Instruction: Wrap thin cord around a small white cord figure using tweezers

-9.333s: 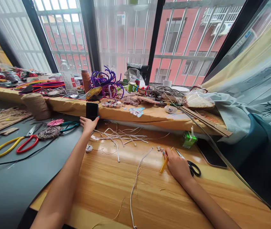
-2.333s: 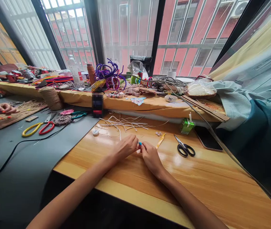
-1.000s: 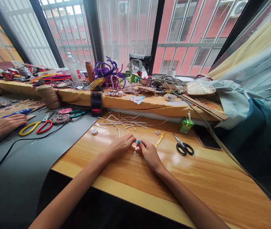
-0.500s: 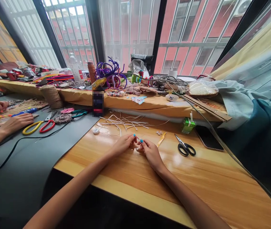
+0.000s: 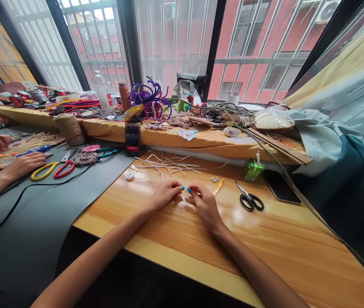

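Note:
My left hand (image 5: 165, 195) and my right hand (image 5: 205, 204) rest side by side on the wooden table (image 5: 265, 248), fingertips nearly touching. Both pinch a small pale item between them, likely a thin cord; it is too small to name for sure. A yellow strip (image 5: 218, 187) lies just right of my right hand. Tiny beads (image 5: 214, 179) sit a little beyond it. Loose pale cords (image 5: 165, 165) are scattered farther back.
Black scissors (image 5: 249, 198), a green drink carton (image 5: 252, 169) and a dark phone (image 5: 281, 189) lie to the right. A standing phone (image 5: 132, 139) leans on the cluttered sill. At the left, another person's hands (image 5: 24, 162) work near yellow and red tools (image 5: 52, 170).
My left hand left the standing phone and my right hand left the yellow strip; both came together at the table's middle. In the last second they only shifted slightly.

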Available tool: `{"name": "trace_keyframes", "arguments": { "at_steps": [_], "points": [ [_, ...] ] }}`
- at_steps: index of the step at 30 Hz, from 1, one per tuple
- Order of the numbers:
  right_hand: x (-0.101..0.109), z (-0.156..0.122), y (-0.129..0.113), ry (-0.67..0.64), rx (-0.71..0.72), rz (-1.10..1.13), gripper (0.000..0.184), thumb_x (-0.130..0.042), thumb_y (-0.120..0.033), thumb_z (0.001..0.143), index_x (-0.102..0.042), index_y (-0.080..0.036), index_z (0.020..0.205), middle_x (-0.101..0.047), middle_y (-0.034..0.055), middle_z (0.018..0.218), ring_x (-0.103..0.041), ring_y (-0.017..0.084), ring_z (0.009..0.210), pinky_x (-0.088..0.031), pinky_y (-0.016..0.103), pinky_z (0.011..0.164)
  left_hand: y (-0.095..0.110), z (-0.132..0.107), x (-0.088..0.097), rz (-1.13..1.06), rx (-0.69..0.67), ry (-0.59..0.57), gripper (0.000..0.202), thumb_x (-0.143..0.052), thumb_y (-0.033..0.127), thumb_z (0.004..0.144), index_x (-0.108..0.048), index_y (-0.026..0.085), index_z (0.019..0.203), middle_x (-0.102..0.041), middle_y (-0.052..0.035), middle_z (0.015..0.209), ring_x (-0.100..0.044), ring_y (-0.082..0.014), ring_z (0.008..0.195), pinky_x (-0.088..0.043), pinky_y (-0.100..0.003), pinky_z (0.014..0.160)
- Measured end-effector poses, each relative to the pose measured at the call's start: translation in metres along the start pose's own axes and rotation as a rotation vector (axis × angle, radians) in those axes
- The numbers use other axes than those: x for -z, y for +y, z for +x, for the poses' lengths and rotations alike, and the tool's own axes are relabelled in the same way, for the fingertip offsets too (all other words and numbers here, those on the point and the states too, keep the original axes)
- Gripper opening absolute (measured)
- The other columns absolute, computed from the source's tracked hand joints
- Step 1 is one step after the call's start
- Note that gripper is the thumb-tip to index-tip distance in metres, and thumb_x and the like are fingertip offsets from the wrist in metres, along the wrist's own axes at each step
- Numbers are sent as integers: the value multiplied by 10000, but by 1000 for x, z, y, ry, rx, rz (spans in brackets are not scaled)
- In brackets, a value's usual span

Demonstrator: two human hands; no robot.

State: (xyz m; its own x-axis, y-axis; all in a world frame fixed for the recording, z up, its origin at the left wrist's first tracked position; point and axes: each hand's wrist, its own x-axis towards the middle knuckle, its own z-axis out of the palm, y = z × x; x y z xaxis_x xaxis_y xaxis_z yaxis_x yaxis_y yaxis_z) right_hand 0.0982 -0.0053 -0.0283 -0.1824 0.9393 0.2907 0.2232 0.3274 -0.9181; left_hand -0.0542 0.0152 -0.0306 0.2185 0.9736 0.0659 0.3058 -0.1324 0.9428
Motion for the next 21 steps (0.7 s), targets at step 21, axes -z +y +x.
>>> {"name": "trace_keyframes", "arguments": {
  "at_steps": [21],
  "points": [
    [0,6,5,-135,-192,-46,191,-486,-310,716,-565,-141,677,-571,8,568,-511,108,503,-396,219,487,10,1,2,-101,108,-120,227,-503,325,658,-565,109,622,-519,15,538,-446,-80,509,-346,-193,510]
  ]
}}
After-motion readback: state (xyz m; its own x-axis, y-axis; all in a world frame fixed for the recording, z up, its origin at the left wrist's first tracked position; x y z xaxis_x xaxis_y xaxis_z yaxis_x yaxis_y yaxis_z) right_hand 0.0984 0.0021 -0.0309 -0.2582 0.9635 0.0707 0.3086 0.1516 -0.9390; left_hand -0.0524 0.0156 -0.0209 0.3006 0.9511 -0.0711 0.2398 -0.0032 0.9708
